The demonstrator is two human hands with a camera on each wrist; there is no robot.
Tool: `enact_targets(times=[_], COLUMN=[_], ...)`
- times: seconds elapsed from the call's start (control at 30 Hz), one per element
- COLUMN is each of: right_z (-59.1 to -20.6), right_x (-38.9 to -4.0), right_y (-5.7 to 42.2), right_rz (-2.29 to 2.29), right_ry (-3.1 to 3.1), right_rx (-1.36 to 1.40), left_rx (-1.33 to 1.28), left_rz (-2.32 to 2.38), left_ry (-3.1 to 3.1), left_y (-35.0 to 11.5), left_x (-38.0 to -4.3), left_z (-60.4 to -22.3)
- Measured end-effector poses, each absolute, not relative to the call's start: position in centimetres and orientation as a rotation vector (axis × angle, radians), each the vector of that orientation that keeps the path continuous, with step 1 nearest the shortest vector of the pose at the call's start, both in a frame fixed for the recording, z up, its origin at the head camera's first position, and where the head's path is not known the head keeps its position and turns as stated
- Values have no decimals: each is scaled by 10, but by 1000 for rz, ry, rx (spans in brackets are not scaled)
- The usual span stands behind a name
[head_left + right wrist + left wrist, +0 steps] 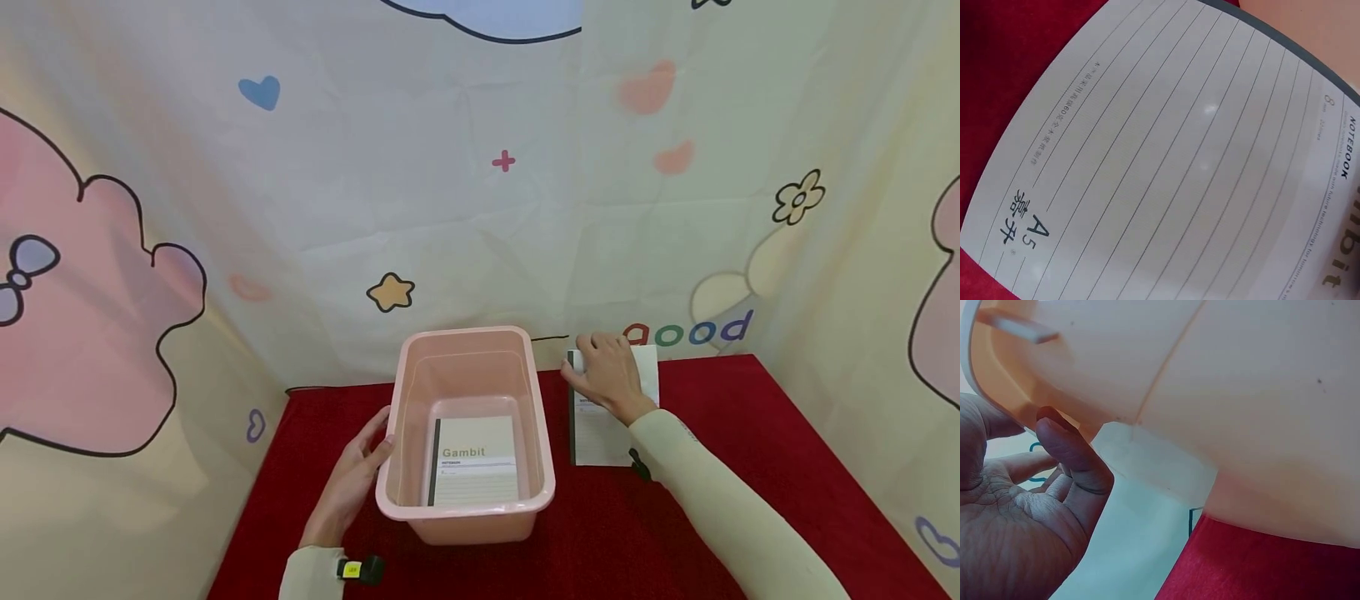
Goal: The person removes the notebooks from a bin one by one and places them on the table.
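Observation:
A pink plastic basin (472,530) stands on the red cloth with one notebook (476,479) lying flat inside, marked "Gambit". At the basin's left side, my left hand (350,477) holds the rim; the left wrist view shows its bent fingers (1079,456) against the outer wall. To the basin's right is a second notebook (600,437) with a dark spine. My right hand (611,379) reaches over its upper part and grips it near the spine and top edge. The right wrist view shows the lined lower cover, while the right fingers are out of that view.
Red cloth (705,442) covers the table, whose back edge meets a pale printed curtain (480,225). Curtain also hangs along both sides. A dark cord (322,387) runs along the back edge at the left.

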State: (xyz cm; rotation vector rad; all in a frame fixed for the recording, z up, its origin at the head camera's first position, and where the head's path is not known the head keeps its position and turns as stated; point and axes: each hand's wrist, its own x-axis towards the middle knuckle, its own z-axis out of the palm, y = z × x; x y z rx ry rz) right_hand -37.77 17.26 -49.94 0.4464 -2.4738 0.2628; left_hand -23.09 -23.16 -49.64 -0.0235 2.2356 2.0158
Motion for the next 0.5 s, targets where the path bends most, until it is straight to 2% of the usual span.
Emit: enact_targets(times=[0.5], right_z=[-518], right_x=[-406], right_y=[170], right_rz=[200], right_ry=[-2633], right_rx=[409], left_rx=[-23], left_rz=[2017], left_ry=[2229], left_y=[-234], left_x=[-231], left_z=[-496])
